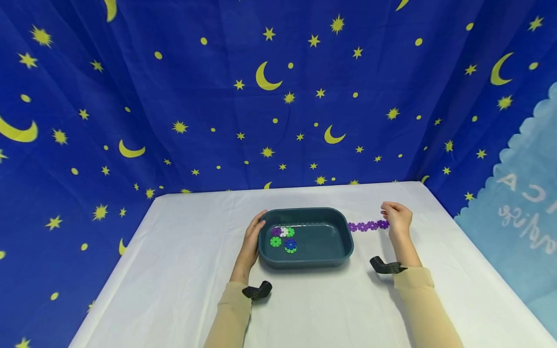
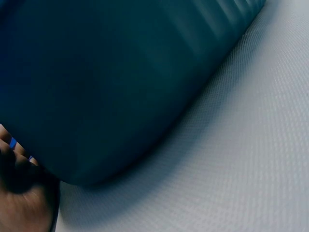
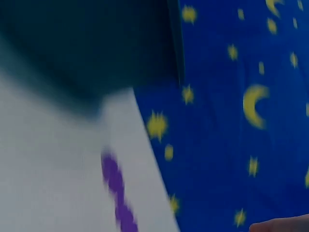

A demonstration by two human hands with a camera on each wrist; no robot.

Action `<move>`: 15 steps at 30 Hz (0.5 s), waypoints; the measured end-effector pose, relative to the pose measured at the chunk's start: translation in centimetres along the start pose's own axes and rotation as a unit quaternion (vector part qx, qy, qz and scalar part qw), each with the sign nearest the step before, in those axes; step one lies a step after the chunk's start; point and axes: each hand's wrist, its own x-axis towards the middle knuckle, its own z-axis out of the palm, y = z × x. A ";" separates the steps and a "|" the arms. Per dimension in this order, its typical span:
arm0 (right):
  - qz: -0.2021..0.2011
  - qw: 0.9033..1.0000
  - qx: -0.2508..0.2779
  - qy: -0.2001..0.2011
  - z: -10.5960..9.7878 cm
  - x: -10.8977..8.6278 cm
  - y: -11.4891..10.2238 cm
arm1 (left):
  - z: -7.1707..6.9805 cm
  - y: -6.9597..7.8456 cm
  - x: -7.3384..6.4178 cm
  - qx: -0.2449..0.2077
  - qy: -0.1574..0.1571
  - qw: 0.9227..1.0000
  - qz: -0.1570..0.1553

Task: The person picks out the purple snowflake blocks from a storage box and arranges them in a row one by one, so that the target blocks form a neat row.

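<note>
A dark teal plastic basin (image 1: 304, 263) stands on the table. My left hand (image 1: 250, 241) holds its left side, with the fingers along the outer wall near the rim. Inside the basin lie a joined purple, white and green group of notched discs (image 1: 284, 232), a single green disc (image 1: 275, 241) and a blue disc (image 1: 290, 243) overlapping a green one. To the right of the basin, a chain of purple notched discs (image 1: 367, 226) runs along the cloth. My right hand (image 1: 398, 220) is by its right end, fingers loosely bent, with nothing visible in them.
White cloth (image 1: 174, 270) covers the table. A blue curtain (image 1: 209, 111) with yellow stars and moons rises behind the back edge, and a light blue panel (image 1: 531, 193) hangs at the right. Black wrist mounts (image 1: 257, 291) sit on both forearms.
</note>
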 end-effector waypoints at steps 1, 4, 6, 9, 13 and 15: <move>-0.004 1.000 -0.003 -0.018 0.7 -0.5 -0.3 | 0.0 0.0 0.0 -0.001 -0.002 1.000 0.000; -0.003 0.997 0.000 -0.072 2.7 -1.9 -0.7 | 0.0 0.4 -0.2 -0.003 -0.006 1.000 0.001; 0.003 0.994 0.003 -0.105 3.9 -2.8 -0.8 | 0.0 0.4 -0.3 -0.002 -0.004 1.000 -0.001; -0.004 0.990 -0.005 -0.141 5.9 -4.2 -0.8 | 0.0 0.0 -0.1 0.008 0.007 1.000 0.000; -0.053 0.984 -0.043 -0.163 8.3 -5.9 -1.0 | -0.1 -0.3 0.1 0.010 0.010 1.000 0.005; -0.078 0.981 -0.059 -0.167 9.3 -6.5 -1.2 | 0.0 -0.3 0.1 0.008 0.009 1.000 0.007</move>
